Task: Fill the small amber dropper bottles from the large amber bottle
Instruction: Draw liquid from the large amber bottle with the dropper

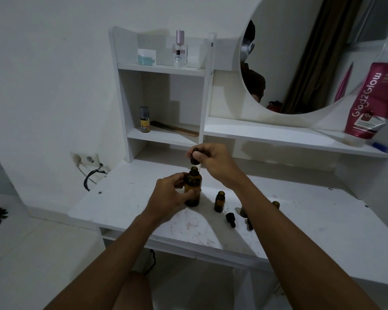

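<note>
The large amber bottle [193, 186] stands upright on the white table [126, 198], its neck uncapped. My left hand [168, 194] grips its body from the left. My right hand [211, 158] holds the black dropper cap [194, 161] just above the bottle's mouth. A small amber bottle [219, 201] stands uncapped to the right. A second small bottle [276, 204] shows partly behind my right forearm. One black dropper cap [230, 219] lies on the table in front of them; another [249, 224] is half hidden by my arm.
White shelves [164, 70] behind hold a perfume bottle [180, 50], a jar [146, 56], a small spray bottle [144, 119] and a comb [177, 128]. A round mirror [311, 52] and a pink pouch [372, 101] stand at the right. A wall socket [85, 158] with cable sits left.
</note>
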